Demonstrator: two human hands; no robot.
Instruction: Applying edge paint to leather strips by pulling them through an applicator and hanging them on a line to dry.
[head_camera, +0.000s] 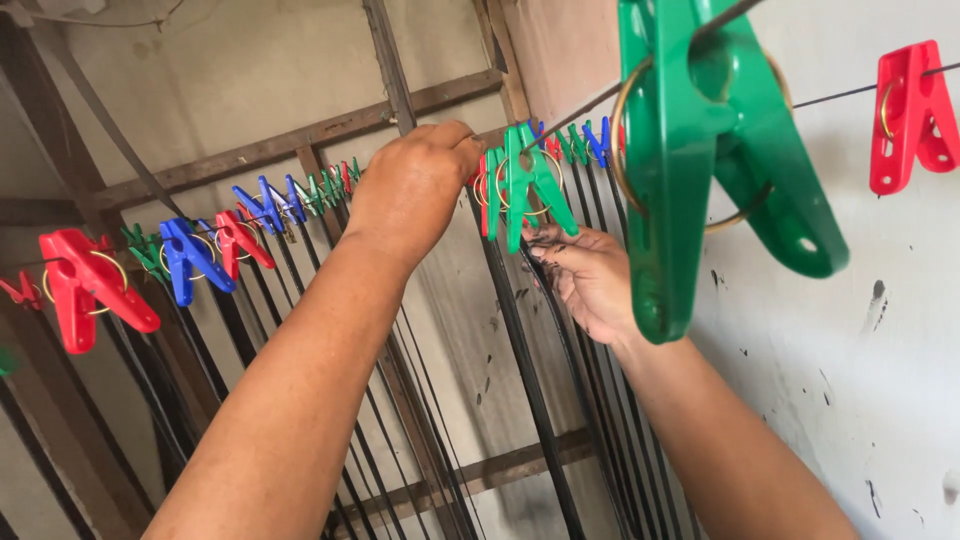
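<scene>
Up high, my left hand (415, 185) pinched the green clothespin (525, 180) on the wire (590, 105); my right hand (590, 275), just below it, loosely gripped a black strip (530, 380) hanging straight down.

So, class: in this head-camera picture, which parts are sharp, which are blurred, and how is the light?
Head view: the big green peg nearest the lens is soft and looms oversized; the left hand and right hand at the green peg on the line are fairly sharp; the light is even daylight with no glare, and the wall is bright.
</scene>
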